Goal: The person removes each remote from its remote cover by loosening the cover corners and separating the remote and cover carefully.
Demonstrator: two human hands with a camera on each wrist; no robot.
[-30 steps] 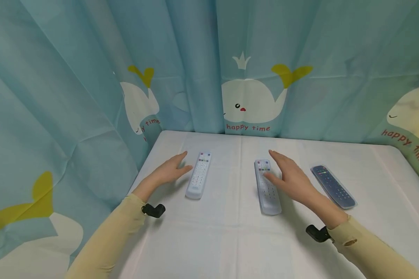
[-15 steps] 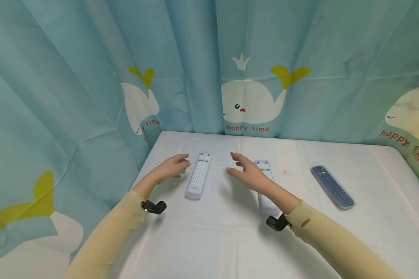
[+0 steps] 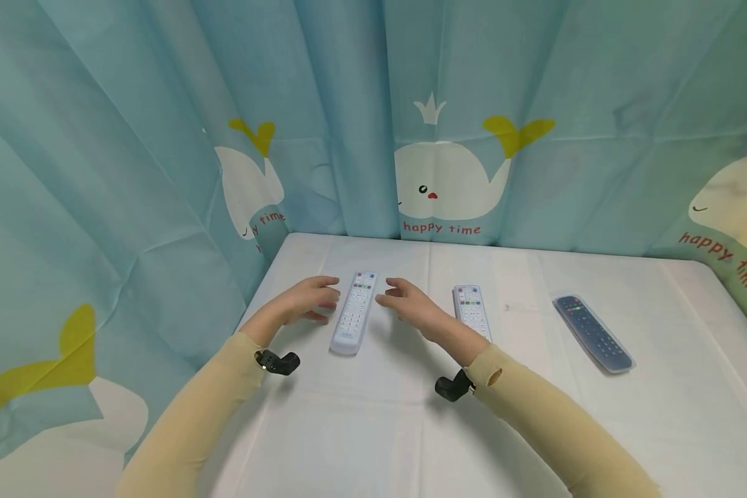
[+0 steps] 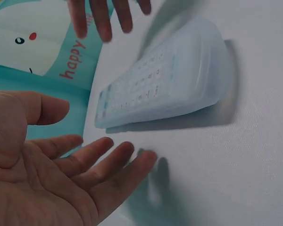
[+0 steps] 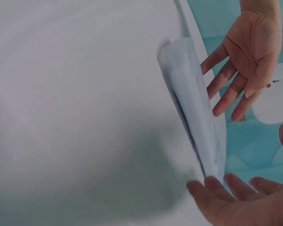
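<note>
A white remote control (image 3: 353,315) in a clear sleeve lies on the white table, flanked by both hands. On its left, my left hand (image 3: 301,299) hovers with relaxed, spread fingers, apart from it. My right hand (image 3: 413,308) is held over the table on its right, fingers loosely bent and nothing in them. The left wrist view shows the same remote control (image 4: 165,80) from its near end, with fingers of the other hand beyond it. From the right wrist, the remote control (image 5: 191,94) appears edge-on between the two hands.
A second white remote control (image 3: 471,308) lies behind the right forearm, its lower end hidden. Farther right is a dark remote control (image 3: 593,334) in a clear sleeve. A blue curtain (image 3: 348,124) with whale prints borders the table (image 3: 361,429) at the back and left.
My right hand has swept left, from over the second white remote to beside the left one. My left hand has barely moved; its fingers are a little more bent. The remotes have stayed put.
</note>
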